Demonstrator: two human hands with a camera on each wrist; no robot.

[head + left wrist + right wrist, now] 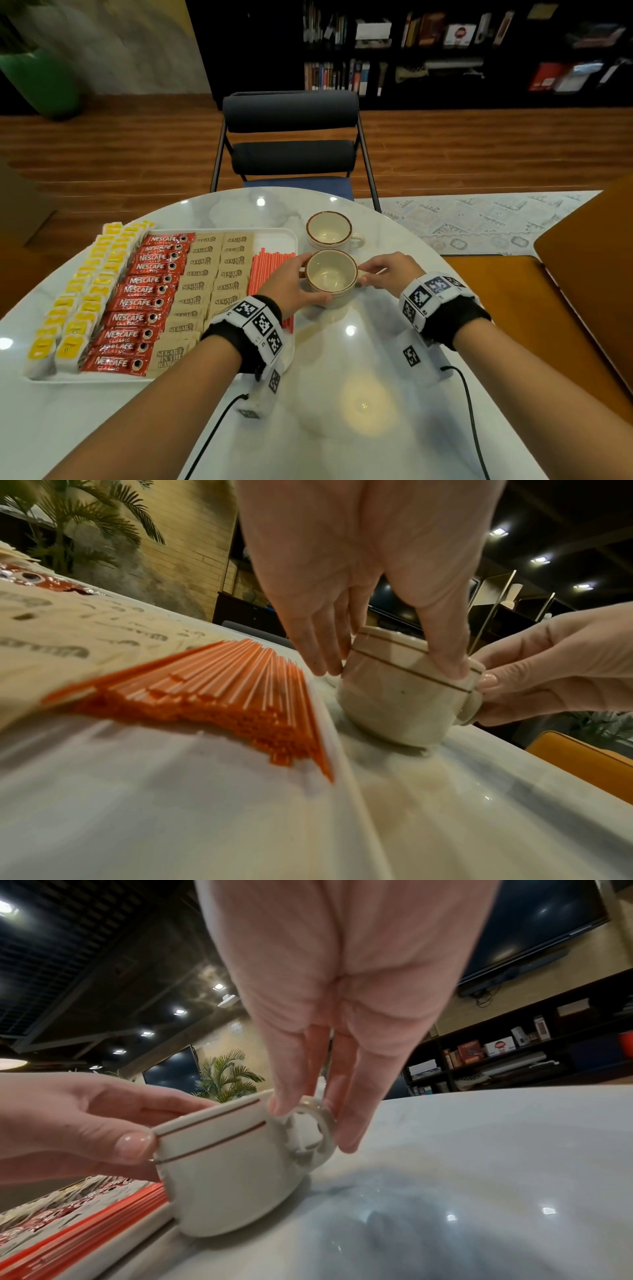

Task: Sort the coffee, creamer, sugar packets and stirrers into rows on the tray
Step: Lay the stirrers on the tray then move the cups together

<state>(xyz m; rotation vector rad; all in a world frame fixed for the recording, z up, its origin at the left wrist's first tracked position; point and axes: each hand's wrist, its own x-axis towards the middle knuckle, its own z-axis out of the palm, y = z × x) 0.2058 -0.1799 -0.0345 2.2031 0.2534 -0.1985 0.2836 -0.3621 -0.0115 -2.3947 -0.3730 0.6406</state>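
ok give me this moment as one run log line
tray: packets and stirrers in rows | left hand: grips near cup body | right hand: pinches its handle | cup: on table beside tray

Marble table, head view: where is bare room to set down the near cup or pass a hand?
The marble table is bare between the forearms, from the near cup toward the viewer, and right of the right hand to the edge. It is crowded left: the tray is packed up to the stirrers, and the far cup sits close behind.
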